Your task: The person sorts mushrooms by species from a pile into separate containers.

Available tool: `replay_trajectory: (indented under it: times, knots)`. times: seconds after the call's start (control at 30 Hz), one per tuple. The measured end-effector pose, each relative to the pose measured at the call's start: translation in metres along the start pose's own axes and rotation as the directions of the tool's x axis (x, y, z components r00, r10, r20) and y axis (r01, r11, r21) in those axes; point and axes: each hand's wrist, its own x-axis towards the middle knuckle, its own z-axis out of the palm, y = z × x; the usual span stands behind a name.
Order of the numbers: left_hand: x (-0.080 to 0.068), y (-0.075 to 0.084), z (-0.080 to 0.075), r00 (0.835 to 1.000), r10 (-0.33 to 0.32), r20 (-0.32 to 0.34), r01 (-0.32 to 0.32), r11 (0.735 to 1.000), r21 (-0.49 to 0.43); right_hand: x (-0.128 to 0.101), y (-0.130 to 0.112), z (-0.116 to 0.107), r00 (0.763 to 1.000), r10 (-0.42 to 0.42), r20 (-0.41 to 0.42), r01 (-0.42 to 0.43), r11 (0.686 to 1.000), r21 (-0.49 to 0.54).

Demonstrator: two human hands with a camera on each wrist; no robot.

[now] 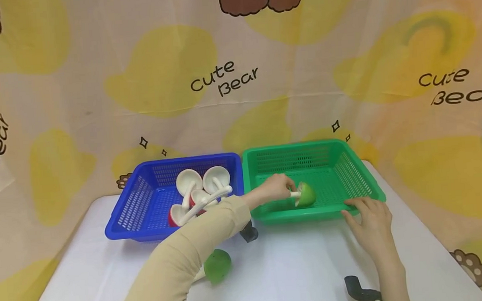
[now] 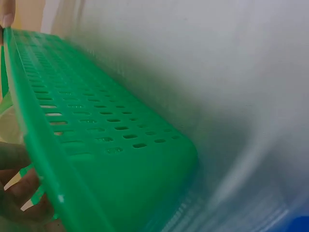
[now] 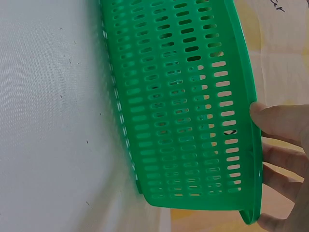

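The left hand (image 1: 274,187) is reaching over the near wall of the green basket (image 1: 355,173) and is pinching the white stem of a green toy mushroom (image 1: 305,194), fingers curled narrowly around it. The mushroom is lying on its side on the basket floor, its cap pointing away from the fingers toward the right. Around that grip the basket floor is showing bare mesh on every side, with open room beyond the cap and behind it up to the far wall. The near rim is running just under the wrist.

The right hand (image 1: 370,217) is resting on the near right corner of the same basket, fingers fairly straight and spread, fingertips (image 3: 275,121) lying against the rim in the right wrist view; it is gripping nothing closed, only touching the edge. In the left wrist view the basket's wall is filling the frame, with blurred fingers at the lower left.

Left of the pinching hand, the blue basket (image 1: 124,216) is standing wall to wall with the green one, holding several white and red mushrooms (image 1: 195,192). Below the left forearm, another green mushroom (image 1: 217,265) is lying on the white table (image 1: 298,278), well apart from both baskets, with open tabletop between it and the right hand.
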Motion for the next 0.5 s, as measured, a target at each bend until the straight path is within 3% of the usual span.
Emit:
replay_trajectory:
  times: [0.13, 0.33, 0.5]
  knots:
    - [0.007, -0.003, 0.004, 1.0, -0.02, 0.002, 0.02, 0.999, 0.035, 0.001, 0.0, 0.0, 1.0, 0.003, 0.006, -0.003, 1.0, 0.007]
    - [0.012, -0.002, 0.011, 1.0, -0.009, 0.022, 0.005, 0.983, 0.181, 0.001, -0.001, -0.002, 1.0, 0.017, 0.016, -0.017, 1.0, 0.003]
    - [0.013, -0.003, 0.017, 0.999, -0.01, 0.032, 0.003, 0.978, 0.209, 0.0, 0.0, -0.002, 1.0, 0.021, 0.003, -0.021, 1.0, 0.001]
